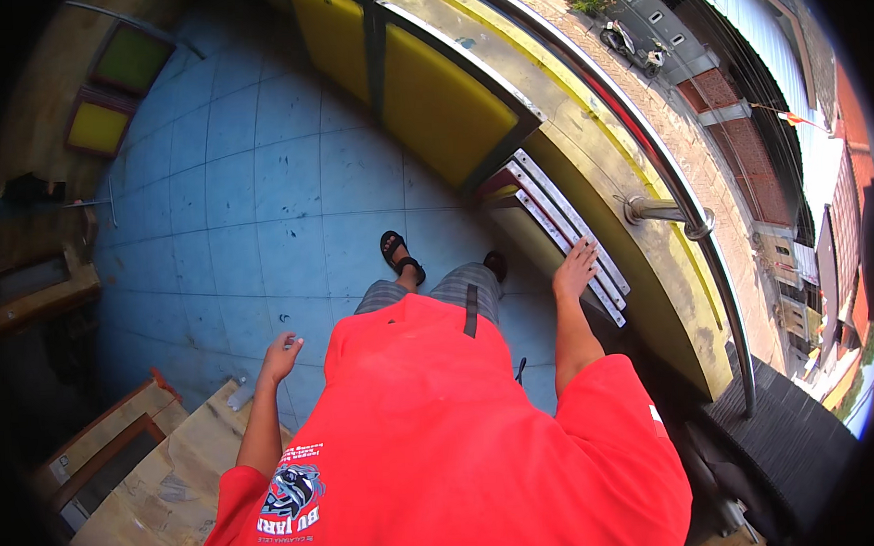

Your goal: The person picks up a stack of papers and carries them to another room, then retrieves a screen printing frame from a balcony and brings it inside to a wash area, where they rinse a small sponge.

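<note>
My right hand [576, 268] rests with spread fingers on a bundle of long grey metal bars [565, 220] that leans against the low yellow balcony wall [587, 162]. My left hand [282, 357] hangs at my side with its fingers loosely curled, holding nothing, above the blue tiled floor [262, 212]. I wear a red shirt, striped shorts and black sandals [399, 257].
A steel handrail [680, 216] tops the balcony wall; a street with a parked motorbike [631, 45] lies far below. Flat cardboard sheets [165, 475] and wooden frames [106, 439] lie at lower left. Yellow panels [441, 100] line the wall. Wooden furniture stands at left.
</note>
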Demonstrator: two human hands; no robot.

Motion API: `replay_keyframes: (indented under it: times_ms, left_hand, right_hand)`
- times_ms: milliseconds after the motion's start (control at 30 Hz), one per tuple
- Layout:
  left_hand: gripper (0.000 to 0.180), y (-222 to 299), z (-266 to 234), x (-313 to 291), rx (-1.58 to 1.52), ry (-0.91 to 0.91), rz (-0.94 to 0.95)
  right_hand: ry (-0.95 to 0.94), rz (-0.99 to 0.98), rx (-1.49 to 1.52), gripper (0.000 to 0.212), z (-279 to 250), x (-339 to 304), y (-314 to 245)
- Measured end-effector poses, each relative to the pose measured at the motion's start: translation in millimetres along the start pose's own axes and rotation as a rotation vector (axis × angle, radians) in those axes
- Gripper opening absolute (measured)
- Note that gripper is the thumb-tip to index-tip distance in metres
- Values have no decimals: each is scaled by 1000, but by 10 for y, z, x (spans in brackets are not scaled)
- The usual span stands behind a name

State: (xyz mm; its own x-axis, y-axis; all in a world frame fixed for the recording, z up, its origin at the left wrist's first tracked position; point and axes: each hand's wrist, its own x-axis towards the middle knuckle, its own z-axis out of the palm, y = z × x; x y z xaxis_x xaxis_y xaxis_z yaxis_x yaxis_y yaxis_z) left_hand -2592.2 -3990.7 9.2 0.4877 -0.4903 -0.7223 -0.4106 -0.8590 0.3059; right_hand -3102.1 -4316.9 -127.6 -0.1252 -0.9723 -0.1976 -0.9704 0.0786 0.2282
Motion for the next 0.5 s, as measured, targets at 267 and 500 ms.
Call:
replay_keyframes:
  times_ms: [267, 500]
  left_hand:
    - [48, 1483, 1, 979, -9, 7, 260]
    - [65, 3339, 1835, 1038, -77, -59, 521]
  right_hand:
    - [-1, -261, 138, 35, -32, -343, 29]
    - [32, -375, 244, 35, 140, -653, 150]
